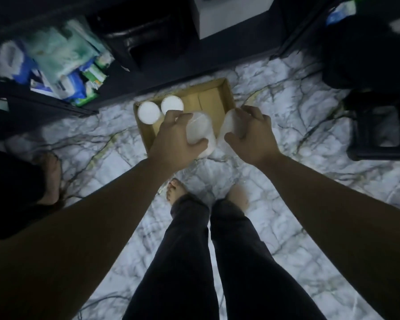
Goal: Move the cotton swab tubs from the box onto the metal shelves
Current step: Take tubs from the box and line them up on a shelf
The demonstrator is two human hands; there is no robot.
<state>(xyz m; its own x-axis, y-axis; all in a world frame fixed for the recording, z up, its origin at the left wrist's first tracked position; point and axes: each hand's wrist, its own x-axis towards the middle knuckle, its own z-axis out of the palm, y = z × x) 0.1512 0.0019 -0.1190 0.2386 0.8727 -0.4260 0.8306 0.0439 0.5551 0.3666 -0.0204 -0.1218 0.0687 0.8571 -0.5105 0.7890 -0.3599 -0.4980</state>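
floor [286, 125]: pale marble-look tiles with dark veins, filling most of the head view.
shelves [62, 105]: dark metal unit along the upper left; its dark rail runs just behind the box.
legs [217, 262]: the person stands in dark trousers, bare feet on the tiles just short of the box.
black bin [379, 130]: dark container at the right edge, well apart from the box.
packets [62, 63]: blurred green, blue and white packs crowded on the lower shelf at left.
box [215, 98]: open brown cardboard box on the floor, touching or nearly touching the shelf base; its right half shows bare cardboard.
left hand [178, 142]: over the box's near edge, fingers and thumb curled round a translucent white tub, clamped on its side.
right hand [252, 132]: over the box's near right corner, fingers spread over the top of a second tub, thumb pinching from below.
left tub [199, 128]: tilted, blurred, held above the box's front part.
right tub [230, 125]: tilted, blurred, held just beside the left tub.
standing tubs [159, 109]: two white-lidded tubs upright in the box's far left corner, side by side.
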